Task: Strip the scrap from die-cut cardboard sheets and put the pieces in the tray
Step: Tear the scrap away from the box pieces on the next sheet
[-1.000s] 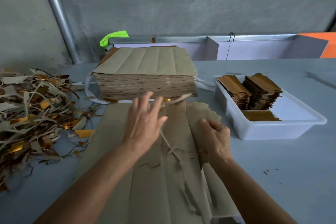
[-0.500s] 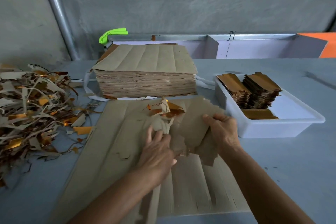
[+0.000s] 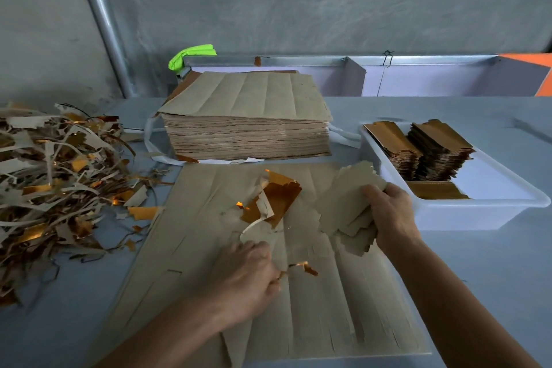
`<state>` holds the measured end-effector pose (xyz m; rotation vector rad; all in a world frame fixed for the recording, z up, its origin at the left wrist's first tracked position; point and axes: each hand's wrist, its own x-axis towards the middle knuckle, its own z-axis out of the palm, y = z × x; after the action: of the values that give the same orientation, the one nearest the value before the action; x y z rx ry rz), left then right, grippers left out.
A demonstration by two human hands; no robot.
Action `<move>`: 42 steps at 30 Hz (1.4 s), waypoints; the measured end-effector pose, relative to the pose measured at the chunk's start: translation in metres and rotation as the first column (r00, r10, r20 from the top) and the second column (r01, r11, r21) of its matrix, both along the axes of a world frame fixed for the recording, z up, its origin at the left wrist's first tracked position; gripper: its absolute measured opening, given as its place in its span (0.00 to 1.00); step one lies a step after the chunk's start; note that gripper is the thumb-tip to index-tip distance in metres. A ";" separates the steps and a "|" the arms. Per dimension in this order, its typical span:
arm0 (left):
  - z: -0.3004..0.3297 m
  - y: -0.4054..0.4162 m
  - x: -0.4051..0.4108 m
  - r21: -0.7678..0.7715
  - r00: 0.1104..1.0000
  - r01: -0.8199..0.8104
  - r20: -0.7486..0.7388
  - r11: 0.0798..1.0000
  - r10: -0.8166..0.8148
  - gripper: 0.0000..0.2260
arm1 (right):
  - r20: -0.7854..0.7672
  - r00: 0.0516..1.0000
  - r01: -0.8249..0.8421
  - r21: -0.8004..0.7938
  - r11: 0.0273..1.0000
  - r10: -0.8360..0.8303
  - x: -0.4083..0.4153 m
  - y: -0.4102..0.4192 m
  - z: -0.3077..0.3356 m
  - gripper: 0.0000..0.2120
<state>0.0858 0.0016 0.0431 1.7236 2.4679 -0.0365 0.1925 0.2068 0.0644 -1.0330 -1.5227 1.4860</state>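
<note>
A die-cut cardboard sheet [image 3: 322, 302] lies flat in front of me, grey side up. My right hand [image 3: 391, 215] grips a bunch of stripped grey pieces [image 3: 343, 206], lifted just left of the white tray [image 3: 466, 215]. My left hand [image 3: 245, 278] pinches a torn strip of scrap [image 3: 268, 203] that curls up from the sheet and shows its gold underside. The tray holds two stacks of gold-faced pieces [image 3: 418, 146] and a flat one in front.
A tall stack of uncut sheets [image 3: 248, 116] stands behind the work sheet. A heap of grey and gold scrap strips [image 3: 56, 176] covers the table's left. A metal rail and white panels [image 3: 418, 75] run along the back, with a green tape roll [image 3: 191, 55].
My left hand has pulled back toward me, tearing the scrap loose. My right hand has lifted the pieces rightward toward the tray.
</note>
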 end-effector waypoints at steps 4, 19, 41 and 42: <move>0.014 0.008 0.001 0.124 0.988 -0.054 0.152 0.991 0.035 0.20 | 0.067 0.990 -0.129 0.105 0.986 0.123 0.000 -0.002 0.000 0.03; -0.001 0.079 0.003 0.303 0.573 -0.572 0.812 0.762 0.107 0.09 | -0.148 0.976 -0.199 -0.296 0.934 0.161 -0.020 -0.025 -0.021 0.28; -0.002 0.088 -0.095 0.027 0.343 -0.799 0.840 0.601 0.419 0.13 | 0.516 0.856 -0.294 0.443 0.847 0.027 -0.034 -0.011 0.001 0.17; -0.003 0.090 -0.095 0.029 0.296 -0.823 0.874 0.568 0.386 0.12 | 0.533 0.845 -0.303 0.430 0.851 0.031 -0.038 -0.012 0.001 0.17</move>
<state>-0.0092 0.0918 0.0399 0.3677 2.2187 1.2665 0.1546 0.1947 0.0650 -1.0251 -2.2857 0.8520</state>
